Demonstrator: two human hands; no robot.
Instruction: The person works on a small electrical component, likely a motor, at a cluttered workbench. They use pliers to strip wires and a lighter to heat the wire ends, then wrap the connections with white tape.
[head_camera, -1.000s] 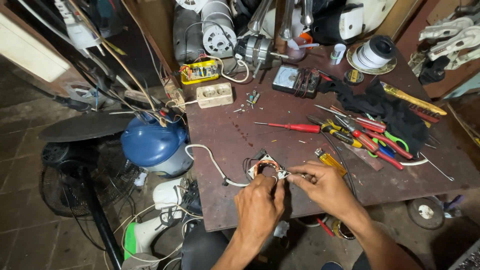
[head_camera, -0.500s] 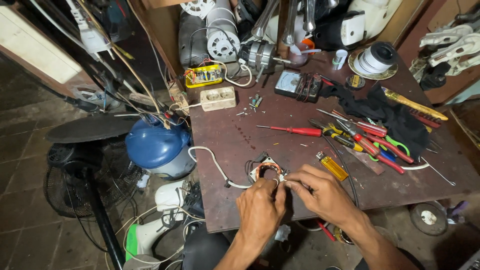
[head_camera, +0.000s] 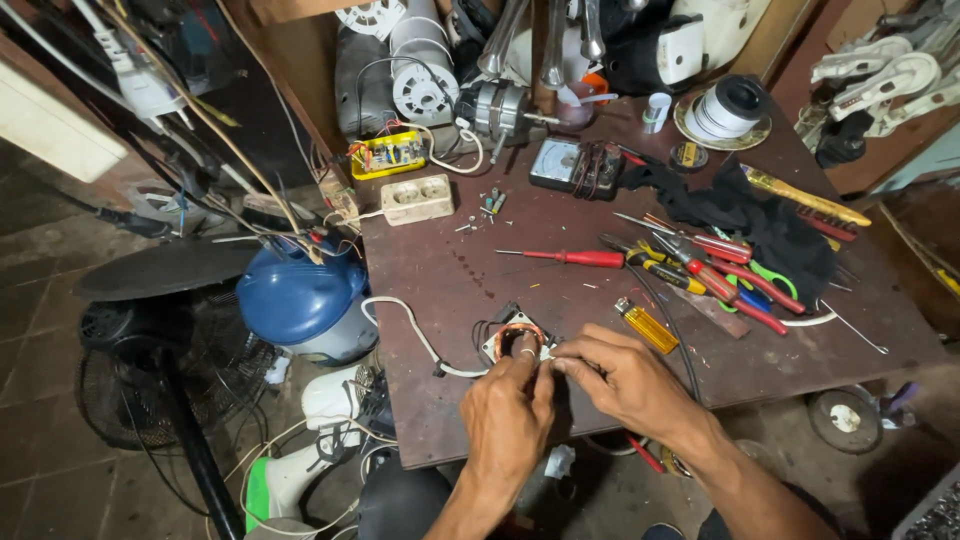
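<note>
**benchlurker:** ok what are the fingers actually doing here?

**coilguy:** Both sets are pinched together right over the small motor coil (head_camera: 518, 338), the copper-wound one lying near the front edge of the brown workbench (head_camera: 450, 270). Left hand (head_camera: 508, 410) has its fingertips clamped on the coil's near rim, ring on one finger. Right hand (head_camera: 622, 378) is nipped shut on something thin at the coil's right side, looks like a wire end, too small to be sure.

**benchlurker:** and around it?

**coilguy:** A white cable (head_camera: 405, 325) runs from the coil off the left. Yellow lighter (head_camera: 646, 325) just beside the right hand. Further back, a red screwdriver (head_camera: 565, 257), a heap of pliers and cutters (head_camera: 715, 275), a beige socket block (head_camera: 418, 200). Blue fan housing (head_camera: 298, 295) sits on the floor left of the bench.
</note>
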